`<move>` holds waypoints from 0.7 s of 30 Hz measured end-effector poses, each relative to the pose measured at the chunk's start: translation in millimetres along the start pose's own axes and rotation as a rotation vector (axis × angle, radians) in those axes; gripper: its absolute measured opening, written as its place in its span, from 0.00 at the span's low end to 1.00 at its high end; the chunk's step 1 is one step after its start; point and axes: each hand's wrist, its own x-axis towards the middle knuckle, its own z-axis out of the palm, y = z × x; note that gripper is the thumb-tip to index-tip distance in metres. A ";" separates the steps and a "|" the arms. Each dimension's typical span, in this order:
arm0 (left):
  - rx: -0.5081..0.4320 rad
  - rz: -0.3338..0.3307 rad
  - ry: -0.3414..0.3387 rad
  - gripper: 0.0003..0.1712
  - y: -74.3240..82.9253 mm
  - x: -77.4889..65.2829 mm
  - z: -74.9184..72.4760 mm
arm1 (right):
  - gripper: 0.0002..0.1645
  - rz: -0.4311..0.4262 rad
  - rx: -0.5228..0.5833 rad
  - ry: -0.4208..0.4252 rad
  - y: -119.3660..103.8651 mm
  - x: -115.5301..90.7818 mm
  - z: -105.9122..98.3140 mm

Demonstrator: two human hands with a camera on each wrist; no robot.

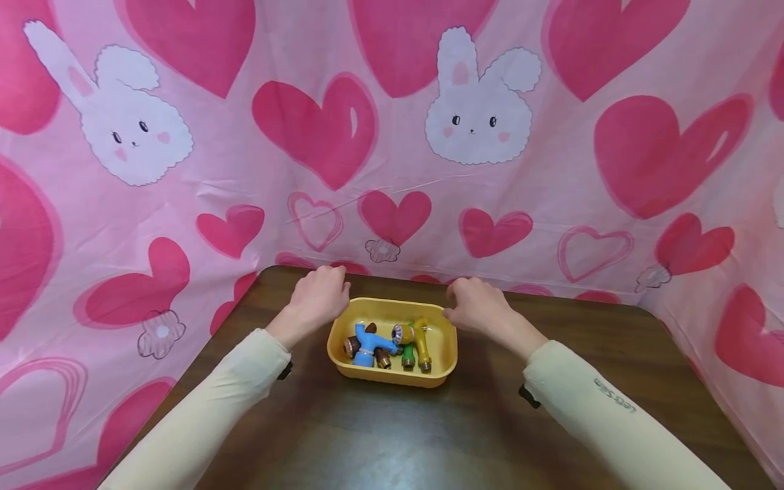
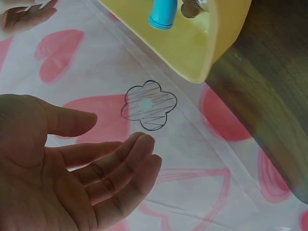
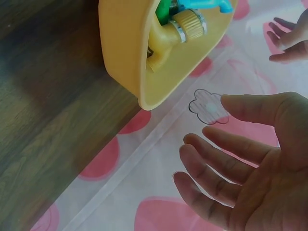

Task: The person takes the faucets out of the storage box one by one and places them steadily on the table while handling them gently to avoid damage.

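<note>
A yellow plastic basin [image 1: 392, 382] stands on the table with several tap-shaped plastic pieces in it. A blue piece [image 1: 365, 359] lies at the left, over dark brown ones [image 1: 382, 358]. To the right are a green piece [image 1: 408, 359] and a yellow one [image 1: 422, 350] with a ribbed collar [image 3: 190, 26]. My left hand [image 1: 318, 296] hovers by the basin's far left corner, fingers loosely bent and holding nothing [image 2: 86, 178]. At the far right corner is my right hand [image 1: 480, 306], also bare, its fingers [image 3: 216, 154] spread and relaxed.
The dark wooden table [image 1: 380, 435] extends around the basin. Behind it and at both sides hangs a pink cloth [image 1: 392, 156] with hearts and rabbits, close against the table's far edge.
</note>
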 end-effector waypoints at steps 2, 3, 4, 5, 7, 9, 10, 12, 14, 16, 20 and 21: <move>-0.006 -0.005 -0.007 0.13 -0.9 0.1 1.3 | 0.22 -0.002 0.003 -0.006 -0.1 1.2 0.6; -0.007 -0.007 -0.010 0.13 -1.3 0.1 1.8 | 0.22 -0.001 0.007 -0.009 -0.3 1.5 1.0; -0.007 -0.010 -0.012 0.14 -1.4 -0.2 2.2 | 0.22 0.001 0.008 -0.012 -0.7 1.7 1.1; -0.008 -0.014 -0.017 0.14 -1.8 -0.2 2.9 | 0.22 0.003 0.009 -0.016 -1.2 1.9 1.3; -0.010 -0.020 -0.027 0.14 -3.1 0.2 4.4 | 0.22 0.009 0.014 -0.023 -2.7 2.1 1.6; -0.018 -0.029 -0.042 0.15 -4.6 0.3 5.8 | 0.21 0.013 0.015 -0.027 -4.5 2.3 1.8; -0.026 -0.035 -0.052 0.15 -5.3 0.3 6.5 | 0.21 0.013 0.015 -0.029 -5.3 2.5 2.1; -0.037 -0.045 -0.070 0.15 -7.3 0.7 8.2 | 0.20 0.011 0.011 -0.031 -6.8 3.2 2.7; -0.051 -0.052 -0.084 0.15 -9.3 0.9 9.3 | 0.18 0.008 0.003 -0.032 -8.2 4.0 3.3; -0.064 -0.058 -0.096 0.15 -11.5 1.4 10.3 | 0.17 0.004 -0.001 -0.035 -9.6 4.8 3.5; -0.097 -0.071 -0.135 0.16 -17.4 2.3 13.5 | 0.16 0.010 0.001 -0.048 -11.0 5.8 4.9; -0.102 -0.076 -0.146 0.16 -19.1 2.5 15.2 | 0.16 0.012 0.002 -0.054 -11.1 6.0 5.5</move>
